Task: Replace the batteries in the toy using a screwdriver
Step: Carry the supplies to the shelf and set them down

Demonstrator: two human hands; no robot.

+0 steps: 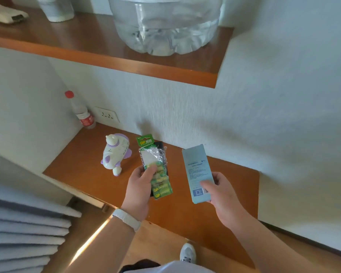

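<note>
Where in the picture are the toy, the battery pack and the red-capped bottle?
toy (116, 153): head view, on its white body.
battery pack (158, 174): head view, on its plastic front.
red-capped bottle (81, 111): head view, on its clear neck.

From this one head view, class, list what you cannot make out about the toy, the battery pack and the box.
- Toy: its battery door and screws do not show; too small and turned away.
- Battery pack: the left hand covers part of it, so the battery count is unclear.
- Dark object behind the pack: mostly hidden.
- Box in the right hand: print too small and blurred to read.
- No screwdriver shows.
</note>
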